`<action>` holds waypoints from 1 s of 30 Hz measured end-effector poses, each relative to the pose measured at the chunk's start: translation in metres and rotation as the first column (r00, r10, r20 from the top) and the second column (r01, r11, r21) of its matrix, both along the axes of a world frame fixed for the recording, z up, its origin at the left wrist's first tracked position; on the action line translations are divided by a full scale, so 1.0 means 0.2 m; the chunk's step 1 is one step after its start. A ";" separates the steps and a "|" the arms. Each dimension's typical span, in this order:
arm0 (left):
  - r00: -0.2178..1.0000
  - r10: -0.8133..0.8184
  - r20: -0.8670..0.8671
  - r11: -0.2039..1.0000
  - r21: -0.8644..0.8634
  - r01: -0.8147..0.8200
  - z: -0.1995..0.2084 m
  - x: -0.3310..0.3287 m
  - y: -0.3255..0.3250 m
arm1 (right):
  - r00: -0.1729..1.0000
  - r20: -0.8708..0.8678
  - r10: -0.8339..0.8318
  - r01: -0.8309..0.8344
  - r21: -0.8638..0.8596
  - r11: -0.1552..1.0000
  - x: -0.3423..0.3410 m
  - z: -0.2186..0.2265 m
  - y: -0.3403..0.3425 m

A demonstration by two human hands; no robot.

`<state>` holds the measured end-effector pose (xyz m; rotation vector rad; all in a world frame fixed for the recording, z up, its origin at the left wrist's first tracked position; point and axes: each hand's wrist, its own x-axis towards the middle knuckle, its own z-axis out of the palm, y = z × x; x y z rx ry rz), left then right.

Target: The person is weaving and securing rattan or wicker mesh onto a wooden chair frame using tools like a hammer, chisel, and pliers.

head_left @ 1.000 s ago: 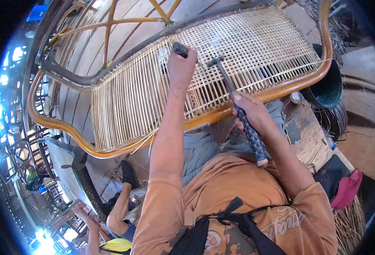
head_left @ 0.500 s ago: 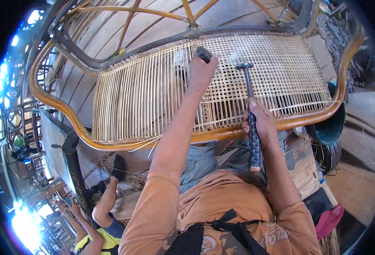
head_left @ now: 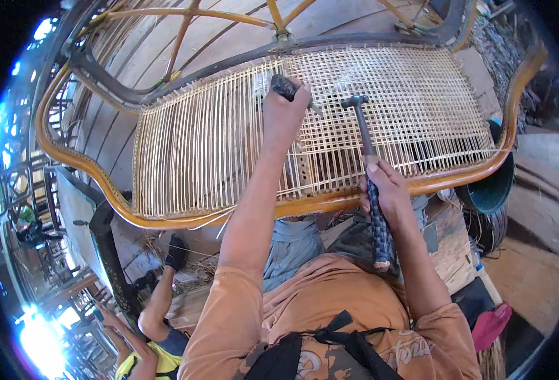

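Observation:
My left hand is closed round the dark handle of an awl-like tool over the middle of a woven cane seat. A thin metal tip points from it to the right, just above the weave; whether it touches cannot be told. A small hammer is in my right hand, gripped at the top of its black-and-grey patterned handle. Its head lies over the weave, right of the awl-like tool. Right of my left hand the cane is cross-woven; to the left, mostly single-direction strands show.
A curved, glossy brown rattan frame borders the seat, with crossed poles beyond. A dark green bucket stands at right. Another person's bent leg is at lower left, near a dark post. A red cloth lies lower right.
My left hand has shifted left, and the awl-like tool has tilted so that its metal tip shows. The hammer's head has swung slightly left, with my right hand nearly in place.

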<state>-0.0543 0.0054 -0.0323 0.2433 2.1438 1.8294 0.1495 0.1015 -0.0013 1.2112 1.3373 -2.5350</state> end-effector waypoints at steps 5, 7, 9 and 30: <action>0.999 -0.023 -0.038 0.999 -0.038 0.022 -0.06 -0.02 -0.01 | 1.000 0.004 -0.002 0.002 -0.005 1.000 0.00 -0.01 0.00; 0.999 -0.046 -0.014 0.996 -0.076 0.044 -0.04 0.00 0.00 | 0.996 -0.016 -0.084 0.083 -0.078 0.994 -0.01 -0.01 -0.02; 0.992 -0.049 -0.119 0.985 -0.168 0.029 -0.05 0.02 0.02 | 0.991 -0.059 -0.118 0.113 -0.076 0.991 -0.01 -0.04 -0.03; 0.999 -0.023 0.037 1.000 0.019 0.022 0.02 0.06 -0.04 | 0.999 -0.027 0.037 -0.038 -0.041 0.998 0.06 0.03 -0.04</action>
